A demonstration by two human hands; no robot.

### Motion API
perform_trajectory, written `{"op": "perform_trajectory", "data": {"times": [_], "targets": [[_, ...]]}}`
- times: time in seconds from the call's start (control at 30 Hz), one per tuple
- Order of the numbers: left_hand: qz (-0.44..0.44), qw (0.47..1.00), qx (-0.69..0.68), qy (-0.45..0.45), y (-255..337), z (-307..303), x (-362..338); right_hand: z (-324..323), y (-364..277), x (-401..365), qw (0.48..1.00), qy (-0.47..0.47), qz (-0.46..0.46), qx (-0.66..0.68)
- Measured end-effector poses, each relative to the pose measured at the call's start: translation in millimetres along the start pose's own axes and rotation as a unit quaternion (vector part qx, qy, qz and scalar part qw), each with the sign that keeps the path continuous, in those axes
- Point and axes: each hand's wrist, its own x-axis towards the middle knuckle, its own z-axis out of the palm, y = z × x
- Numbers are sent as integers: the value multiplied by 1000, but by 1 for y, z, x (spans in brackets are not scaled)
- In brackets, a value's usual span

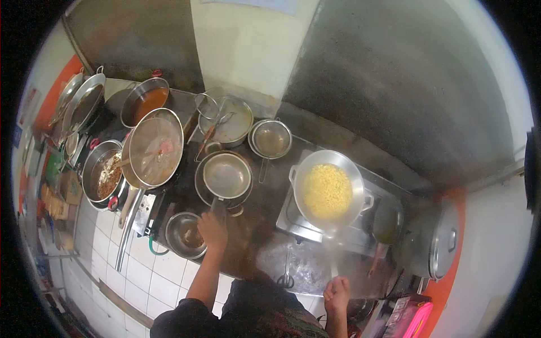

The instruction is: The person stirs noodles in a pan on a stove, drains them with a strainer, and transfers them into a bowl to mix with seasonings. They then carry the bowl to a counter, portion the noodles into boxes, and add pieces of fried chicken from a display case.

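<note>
My left hand (211,230) is closed around the dark handle of a small saucepan (227,176), which sits over a wider pan at the middle of the counter. Just left of that hand is a metal bowl (186,235) with brown bits in it. My right hand (337,288) is closed at the front edge of the counter, on the pale handle of a utensil (333,265). The utensil's far end is blurred below the wok (295,186). Yellow noodles (328,191) in liquid fill the wok, which stands on a gas stove (287,211).
Beside the noodles' stove are a ladle (380,248) and a large lidded pot (445,245). Farther back stand a strainer (271,139) and a pot (243,130) of pale liquid. A big long-handled pan (155,147) and a pot of orange sauce (151,104) are at left.
</note>
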Motion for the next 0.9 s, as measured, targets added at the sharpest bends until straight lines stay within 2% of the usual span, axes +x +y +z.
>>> {"op": "perform_trajectory", "data": {"times": [0.1,0.17,0.23,0.3,0.4,0.5,0.6,0.67,0.73,0.8,0.83,0.87,0.9], "targets": [[30,997,-58,51,41,-20,17,-7,2,0,1000,-14,-9,10],[135,972,-191,9,56,30,39,-13,4,-2,1000,-18,-6,6],[138,951,-273,-40,99,51,72,-17,9,1,1000,0,-10,2],[95,980,-167,-61,132,72,107,-17,8,-2,1000,11,-16,2],[116,985,-82,-103,154,127,145,-12,0,-7,999,20,-28,6],[29,981,-90,-172,172,148,166,-20,-1,-10,999,39,-32,12],[-11,982,-132,-135,180,155,174,-24,-8,-14,999,43,-28,14],[119,970,-109,-181,159,230,194,-24,-12,-16,998,43,-31,21],[165,961,-84,-205,146,265,205,-27,-11,-13,998,55,-38,10],[130,967,-62,-210,147,271,209,-31,-12,-5,997,63,-45,-4],[14,927,-246,-284,149,259,207,-36,-13,2,996,67,-48,-13],[-103,835,-415,-347,150,232,204,-39,-16,4,996,73,-52,-22],[-215,698,-558,-394,154,209,201,-37,-24,4,993,80,-82,-28]]}}
